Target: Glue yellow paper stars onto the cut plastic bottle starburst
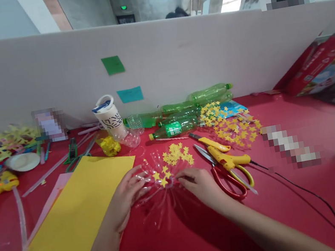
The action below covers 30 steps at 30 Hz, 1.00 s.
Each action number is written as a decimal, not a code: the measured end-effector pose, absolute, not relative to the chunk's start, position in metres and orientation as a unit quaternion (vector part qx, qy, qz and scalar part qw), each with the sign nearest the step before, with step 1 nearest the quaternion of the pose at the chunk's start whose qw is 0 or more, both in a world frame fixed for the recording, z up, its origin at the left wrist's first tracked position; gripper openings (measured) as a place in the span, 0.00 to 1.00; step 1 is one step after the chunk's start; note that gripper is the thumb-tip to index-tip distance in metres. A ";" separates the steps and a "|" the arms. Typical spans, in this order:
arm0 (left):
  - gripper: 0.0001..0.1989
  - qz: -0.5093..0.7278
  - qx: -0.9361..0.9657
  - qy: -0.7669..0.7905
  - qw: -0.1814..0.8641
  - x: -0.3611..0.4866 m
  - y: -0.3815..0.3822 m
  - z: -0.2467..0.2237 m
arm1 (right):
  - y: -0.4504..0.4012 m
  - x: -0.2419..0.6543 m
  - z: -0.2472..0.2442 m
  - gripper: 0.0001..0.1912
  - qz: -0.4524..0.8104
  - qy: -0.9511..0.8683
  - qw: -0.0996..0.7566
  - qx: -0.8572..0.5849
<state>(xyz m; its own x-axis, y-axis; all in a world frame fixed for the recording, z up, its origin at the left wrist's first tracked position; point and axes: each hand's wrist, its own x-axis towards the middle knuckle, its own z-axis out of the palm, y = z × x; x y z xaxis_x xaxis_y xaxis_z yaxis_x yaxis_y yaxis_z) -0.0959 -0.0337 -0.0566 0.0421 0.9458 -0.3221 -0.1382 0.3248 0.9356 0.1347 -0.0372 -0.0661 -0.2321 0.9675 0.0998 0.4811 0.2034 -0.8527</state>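
Note:
A clear plastic piece cut into many thin strips (159, 207) spreads like a burst on the red table, with several yellow stars (163, 182) near its middle. My left hand (133, 186) curls its fingers around strips on the left side of this piece. From the right, my right hand (198, 180) reaches in with thumb and fingertips pinched together close to the stars. Whatever lies between those fingertips is too small to make out. Just behind the piece sits a pile of loose yellow stars (177, 155).
Scissors (235, 187) and a yellow glue gun (225, 158) with a cable lie to the right. A star-covered plastic burst (232, 127), green bottles (183, 125) and a white cup (111, 118) stand behind. Yellow paper (74, 220) is at left; a partition (157, 66) rises at the back.

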 end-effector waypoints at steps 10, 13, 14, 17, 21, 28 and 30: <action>0.15 0.460 0.458 0.582 0.489 -0.095 -0.025 -0.069 | -0.036 0.156 -0.048 0.12 0.348 -0.722 0.313 -0.510; 0.16 0.453 0.454 0.590 0.491 -0.099 -0.025 -0.068 | -0.027 0.179 -0.038 0.15 0.271 -0.726 0.290 -0.561; 0.17 0.447 0.454 0.593 0.492 -0.099 -0.025 -0.068 | -0.023 0.186 -0.035 0.14 0.236 -0.727 0.279 -0.582; 0.19 0.434 0.464 0.603 0.482 -0.101 -0.025 -0.068 | -0.009 0.199 -0.029 0.10 0.126 -0.753 0.212 -0.610; 0.19 0.441 0.474 0.610 0.457 -0.101 -0.024 -0.065 | 0.007 0.190 -0.032 0.08 0.071 -0.806 0.133 -0.572; 0.16 0.515 0.453 0.641 0.344 -0.102 -0.031 -0.053 | 0.017 0.175 -0.053 0.07 -0.024 -0.865 0.028 -0.501; 0.15 0.539 0.454 0.643 0.299 -0.101 -0.033 -0.051 | 0.017 0.175 -0.057 0.08 -0.043 -0.871 0.012 -0.490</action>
<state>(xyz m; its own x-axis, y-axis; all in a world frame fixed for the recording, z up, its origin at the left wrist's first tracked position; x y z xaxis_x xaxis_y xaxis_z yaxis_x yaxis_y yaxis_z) -0.1011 -0.0333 -0.0510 -0.4091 0.9064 0.1050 0.2611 0.0060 0.9653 0.1746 0.0174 -0.0567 -0.5196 0.8521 0.0625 0.8542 0.5162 0.0627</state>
